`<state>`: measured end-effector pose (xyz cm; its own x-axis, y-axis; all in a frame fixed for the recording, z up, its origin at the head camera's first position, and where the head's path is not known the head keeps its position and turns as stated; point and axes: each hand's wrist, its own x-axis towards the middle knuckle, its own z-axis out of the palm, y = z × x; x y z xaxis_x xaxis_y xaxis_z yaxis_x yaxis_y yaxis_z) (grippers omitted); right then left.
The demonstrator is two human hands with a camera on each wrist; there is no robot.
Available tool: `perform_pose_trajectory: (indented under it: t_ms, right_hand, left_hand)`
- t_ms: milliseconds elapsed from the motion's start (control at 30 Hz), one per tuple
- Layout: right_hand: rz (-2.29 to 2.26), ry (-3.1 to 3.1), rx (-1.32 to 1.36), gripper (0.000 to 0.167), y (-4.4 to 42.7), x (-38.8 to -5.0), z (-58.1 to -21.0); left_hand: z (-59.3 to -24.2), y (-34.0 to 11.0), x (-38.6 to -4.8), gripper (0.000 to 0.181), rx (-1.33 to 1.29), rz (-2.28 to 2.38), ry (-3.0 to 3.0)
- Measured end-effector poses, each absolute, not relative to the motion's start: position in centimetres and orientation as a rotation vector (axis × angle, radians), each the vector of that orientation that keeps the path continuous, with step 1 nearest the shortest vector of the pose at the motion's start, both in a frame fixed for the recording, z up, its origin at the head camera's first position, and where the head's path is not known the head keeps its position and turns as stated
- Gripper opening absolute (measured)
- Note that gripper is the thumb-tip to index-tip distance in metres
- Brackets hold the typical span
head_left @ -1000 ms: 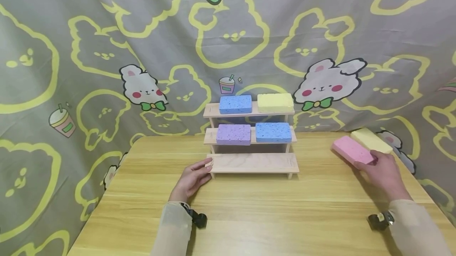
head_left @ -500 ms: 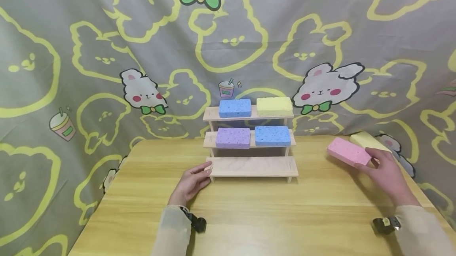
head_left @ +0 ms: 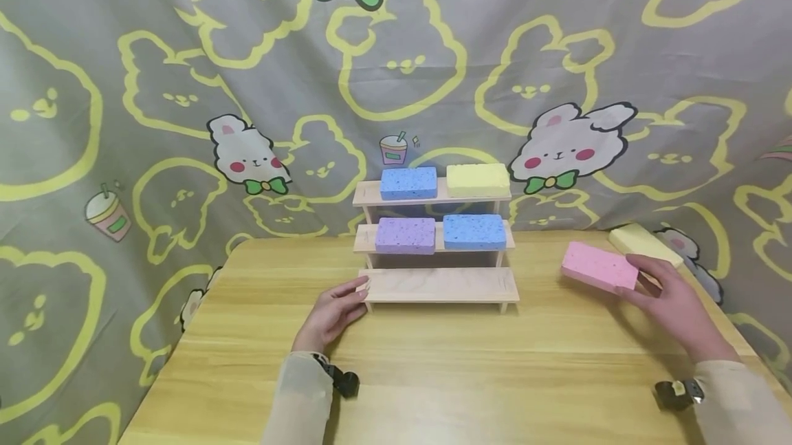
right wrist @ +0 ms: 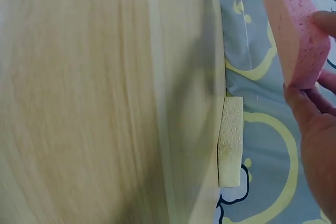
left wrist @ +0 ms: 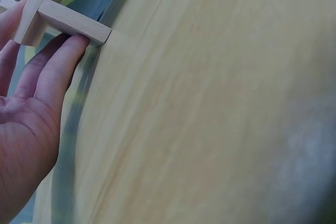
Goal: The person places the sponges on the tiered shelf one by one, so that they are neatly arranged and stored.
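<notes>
My right hand (head_left: 679, 307) pinches the near end of a pink sponge (head_left: 599, 266), which it holds up off the table. In the right wrist view, thumb and fingers grip the end of that sponge (right wrist: 296, 30). My left hand (head_left: 332, 314) holds the left end of the lowest tier of a wooden three-tier display stand (head_left: 439, 285); in the left wrist view its fingers (left wrist: 68, 64) reach round the board by the leg. On the middle tier sit a purple sponge (head_left: 405, 236) and a blue sponge (head_left: 474, 232). Another blue sponge (head_left: 408, 183) and a yellow sponge (head_left: 478, 180) occupy the top tier.
A pale yellow sponge (head_left: 646, 245) lies on the wooden table (head_left: 445, 362) at the back right, beyond my right hand. Behind the table hangs a grey cartoon-print curtain (head_left: 284, 80), close to the stand's back.
The pink sponge has been lifted from beside the pale yellow sponge and has shifted left, turning more level across the view. My left hand has stayed on the stand.
</notes>
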<state>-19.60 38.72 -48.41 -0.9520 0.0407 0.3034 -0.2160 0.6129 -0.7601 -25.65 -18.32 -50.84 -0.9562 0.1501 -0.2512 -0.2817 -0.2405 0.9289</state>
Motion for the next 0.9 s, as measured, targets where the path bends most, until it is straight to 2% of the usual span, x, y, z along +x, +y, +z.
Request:
perform_pose_trajectory:
  t_ms: [900]
  right_hand:
    - [1.384,-2.443,0.300,0.057,36.3,-19.0,-47.0]
  left_hand:
    - [-50.9,-18.1,-25.8,0.041,-0.201,2.276,1.741]
